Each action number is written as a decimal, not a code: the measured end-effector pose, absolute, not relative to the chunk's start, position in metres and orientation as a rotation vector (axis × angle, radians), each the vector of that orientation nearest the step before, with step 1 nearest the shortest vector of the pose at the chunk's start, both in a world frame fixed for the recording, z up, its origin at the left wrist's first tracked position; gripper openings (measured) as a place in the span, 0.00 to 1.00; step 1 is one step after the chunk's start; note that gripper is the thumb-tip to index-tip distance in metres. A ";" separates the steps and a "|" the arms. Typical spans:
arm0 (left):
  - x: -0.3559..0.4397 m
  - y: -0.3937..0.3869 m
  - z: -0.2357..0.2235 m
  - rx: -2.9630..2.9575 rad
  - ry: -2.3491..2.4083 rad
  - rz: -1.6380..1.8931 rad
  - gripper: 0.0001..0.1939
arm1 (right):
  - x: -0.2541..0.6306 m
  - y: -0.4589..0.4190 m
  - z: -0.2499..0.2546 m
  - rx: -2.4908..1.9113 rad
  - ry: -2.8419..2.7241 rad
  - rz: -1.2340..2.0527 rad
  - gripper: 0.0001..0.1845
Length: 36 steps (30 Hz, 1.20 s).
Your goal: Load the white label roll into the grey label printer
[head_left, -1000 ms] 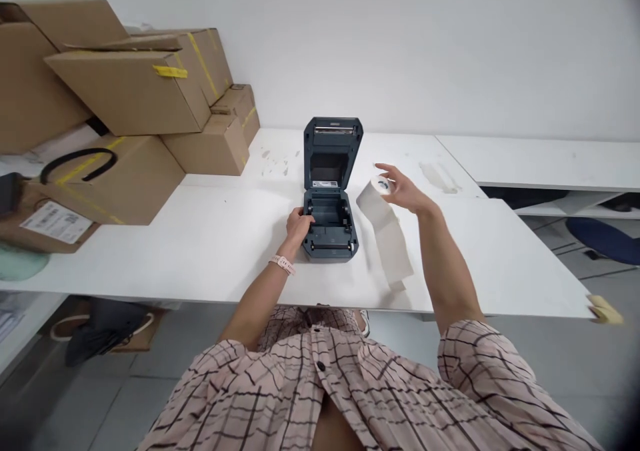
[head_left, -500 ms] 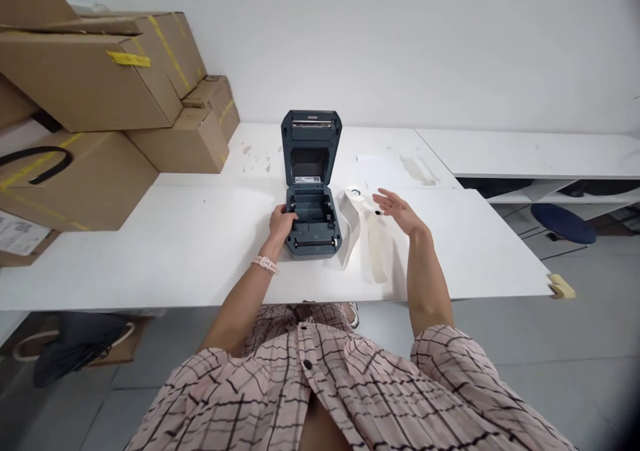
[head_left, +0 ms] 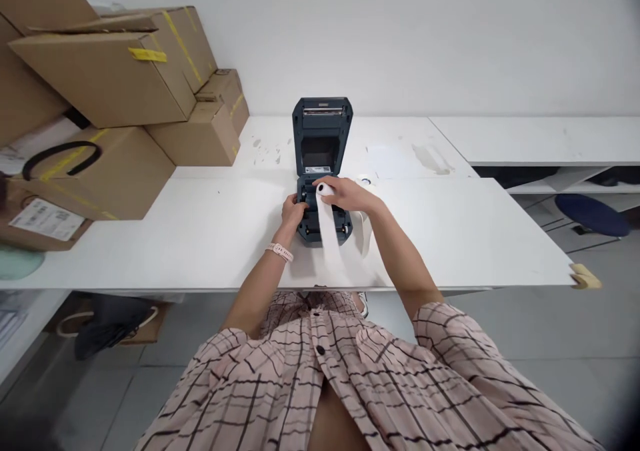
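A dark label printer (head_left: 323, 134) stands on the white table with its lid raised and its bay showing. At its left side, my left hand (head_left: 294, 212) is closed on the edge, thumb reaching inside the bay. My right hand (head_left: 347, 193) is closed on a small roll of white label paper (head_left: 326, 190) above the bay. From that roll a loose strip hangs down over the printer's front toward the table edge. Partly hidden behind my right hand lies another paper roll (head_left: 367, 180), with white strip beside the printer.
Cardboard boxes (head_left: 105, 78) with yellow tape are piled at the left of the white table (head_left: 225, 238). A black curved strap or handle (head_left: 60, 158) lies across one box. Beyond the right side stands a blue round stool (head_left: 593, 214). A yellowish pad (head_left: 585, 276) covers the table's right corner.
My right hand has moved left from beside the printer to above its bay, now with the paper roll in its fingers. My left hand stays at the printer's side. The view has shifted slightly.
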State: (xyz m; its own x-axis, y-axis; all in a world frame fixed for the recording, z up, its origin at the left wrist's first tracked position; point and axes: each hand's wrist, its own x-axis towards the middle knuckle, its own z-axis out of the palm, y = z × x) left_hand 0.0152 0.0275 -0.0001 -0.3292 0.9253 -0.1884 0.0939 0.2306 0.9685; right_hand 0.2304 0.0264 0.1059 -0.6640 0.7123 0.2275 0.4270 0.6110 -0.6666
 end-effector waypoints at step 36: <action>0.020 0.021 0.004 0.781 1.337 1.294 0.37 | 0.178 -0.085 0.007 -1.134 -2.163 0.015 0.18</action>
